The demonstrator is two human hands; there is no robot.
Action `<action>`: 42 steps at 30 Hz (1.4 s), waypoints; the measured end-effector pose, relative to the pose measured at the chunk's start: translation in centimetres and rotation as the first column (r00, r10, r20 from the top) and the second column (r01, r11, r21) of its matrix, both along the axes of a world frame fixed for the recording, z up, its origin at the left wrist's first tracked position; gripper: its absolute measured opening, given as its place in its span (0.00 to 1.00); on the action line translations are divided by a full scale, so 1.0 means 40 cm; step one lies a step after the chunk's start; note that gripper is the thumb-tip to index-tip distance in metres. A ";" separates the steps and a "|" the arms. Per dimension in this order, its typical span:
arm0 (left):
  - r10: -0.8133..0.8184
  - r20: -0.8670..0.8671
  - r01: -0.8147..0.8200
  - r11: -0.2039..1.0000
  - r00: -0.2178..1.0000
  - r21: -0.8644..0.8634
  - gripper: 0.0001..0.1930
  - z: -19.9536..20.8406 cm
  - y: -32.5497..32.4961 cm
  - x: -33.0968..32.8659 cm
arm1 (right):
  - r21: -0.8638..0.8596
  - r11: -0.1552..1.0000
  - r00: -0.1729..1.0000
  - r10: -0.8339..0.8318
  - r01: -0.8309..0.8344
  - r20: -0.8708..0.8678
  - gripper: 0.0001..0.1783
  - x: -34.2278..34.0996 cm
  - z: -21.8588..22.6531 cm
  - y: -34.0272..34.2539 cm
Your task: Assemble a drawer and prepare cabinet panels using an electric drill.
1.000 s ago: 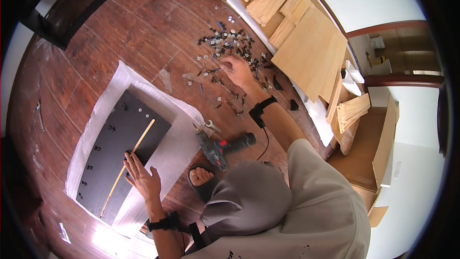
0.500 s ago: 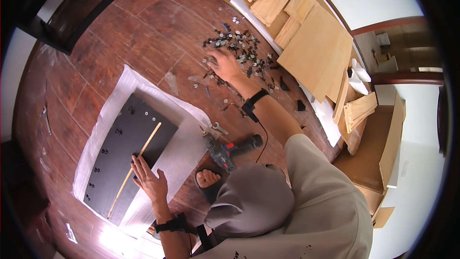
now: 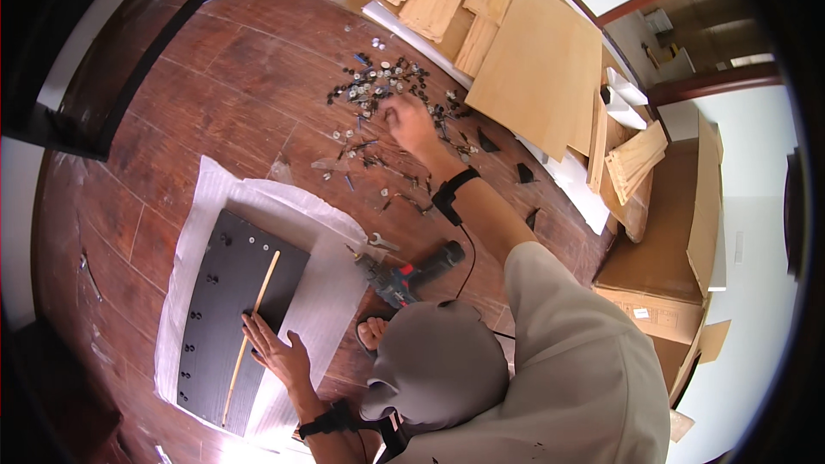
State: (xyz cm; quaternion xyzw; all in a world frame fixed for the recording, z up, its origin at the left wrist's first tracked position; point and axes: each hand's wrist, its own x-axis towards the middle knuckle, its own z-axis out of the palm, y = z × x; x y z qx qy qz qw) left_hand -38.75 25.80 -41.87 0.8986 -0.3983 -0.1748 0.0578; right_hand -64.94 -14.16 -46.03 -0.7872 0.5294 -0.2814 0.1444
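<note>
My left hand (image 3: 282, 357) lies with fingers stretched over a thin wooden strip (image 3: 268, 279) on a black panel (image 3: 225, 292). The panel has a row of small black fittings along its left edge and two pale round spots near its far end. My right hand (image 3: 410, 127) reaches down into a scattered pile of small hardware (image 3: 378, 82), black and silvery pieces. Its fingers are curled together at the pile; whatever they may hold is hidden. A cordless drill (image 3: 400, 279) lies on the floor between my arms, beside a wrench (image 3: 381, 242).
White foam sheeting (image 3: 322, 326) lies under the panel. Light wooden boards (image 3: 541, 69) are stacked at the far right, near an open cardboard box (image 3: 653, 232). A black frame (image 3: 129, 112) stands at the far left. My bare foot (image 3: 371, 332) is close to the drill.
The whole view has shifted. My right hand has moved from the left edge of the hardware pile further into it, rightward. My left hand stays on the strip and panel.
</note>
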 end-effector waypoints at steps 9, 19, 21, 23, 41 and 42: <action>-0.015 0.032 0.015 1.000 0.999 -0.017 0.43 -0.009 0.010 0.012 | 0.099 0.993 0.984 -0.042 0.059 -0.171 0.24 -0.263 0.001 0.036; -0.043 0.026 0.044 0.998 0.999 -0.040 0.42 -0.010 0.018 0.021 | 0.171 0.982 0.988 -0.060 0.084 -0.140 0.13 -0.307 0.015 0.078; -0.040 0.017 0.041 0.998 0.999 -0.046 0.42 -0.010 0.012 0.017 | 0.222 0.974 0.988 -0.012 0.047 -0.157 0.15 -0.301 0.016 0.064; -0.053 0.010 0.053 0.996 0.999 -0.069 0.42 -0.019 0.017 0.021 | 0.274 0.962 0.984 0.038 0.010 -0.172 0.17 -0.290 0.019 0.060; -0.026 0.008 0.027 0.998 1.000 -0.053 0.41 -0.025 0.024 0.030 | 0.355 0.926 0.983 0.166 -0.126 -0.083 0.12 -0.270 0.028 0.173; -0.028 0.007 0.028 0.998 1.000 -0.053 0.41 -0.025 0.023 0.027 | 0.347 0.923 0.970 0.215 -0.165 -0.111 0.12 -0.277 0.023 0.177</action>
